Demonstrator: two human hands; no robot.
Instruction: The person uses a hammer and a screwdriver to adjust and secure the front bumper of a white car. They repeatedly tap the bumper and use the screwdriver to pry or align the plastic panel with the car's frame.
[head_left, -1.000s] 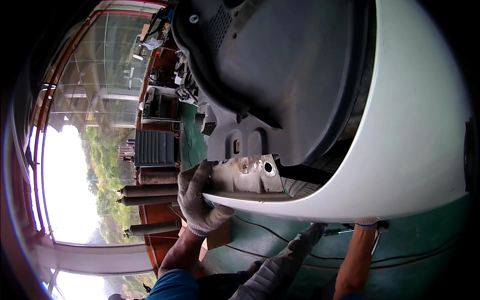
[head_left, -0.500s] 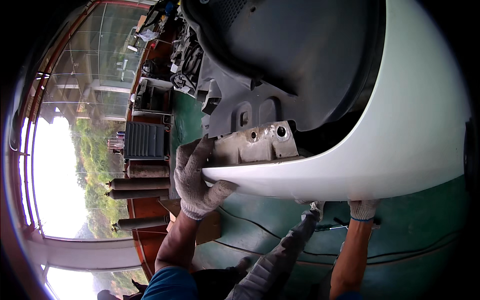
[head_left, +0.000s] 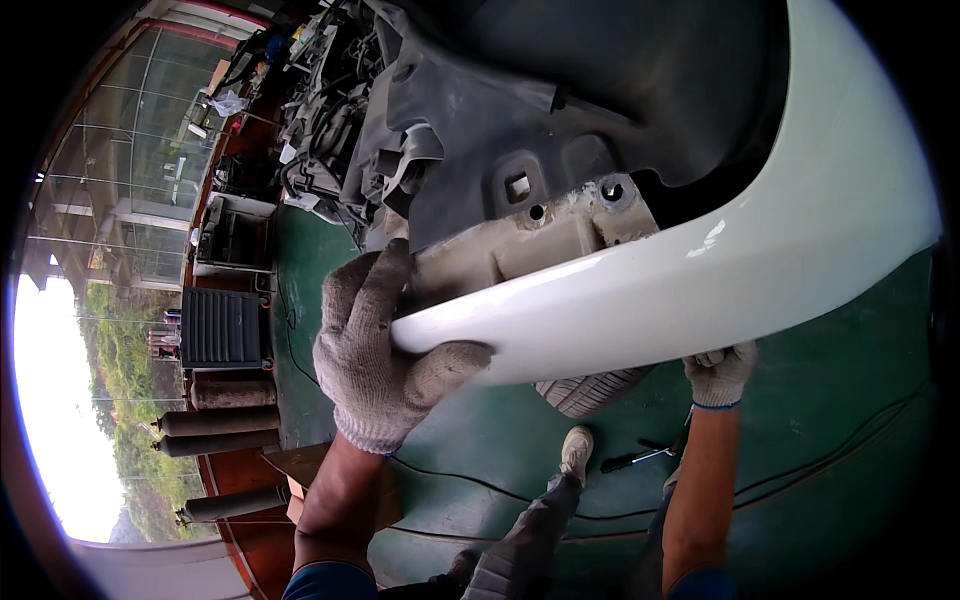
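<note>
A large white curved body panel (head_left: 720, 255) fills the upper right, with a dark plastic liner (head_left: 620, 70) inside its curve and a pale metal bracket (head_left: 555, 240) with holes along its upper edge. My left hand (head_left: 365, 345), in a knitted glove, grips the panel's left end, fingers over the top and thumb across the white face. My gloved right hand (head_left: 720, 375) is curled around the bottom edge at the right, partly hidden by it. A tyre (head_left: 590, 393) shows beneath the panel, between my hands.
A long-handled tool (head_left: 630, 462) and cables (head_left: 820, 465) lie on the green floor (head_left: 840, 370). A light shoe (head_left: 577, 450) on a grey-trousered leg shows below. At left are gas cylinders (head_left: 215, 423), a drawer cabinet (head_left: 220, 328), a cardboard box (head_left: 300, 480) and piled dark parts (head_left: 315, 130).
In view, the panel has risen and tilted, its right side higher than before. Both my hands moved upward, the left one also leftward, and more of the tyre, floor and piled parts shows.
</note>
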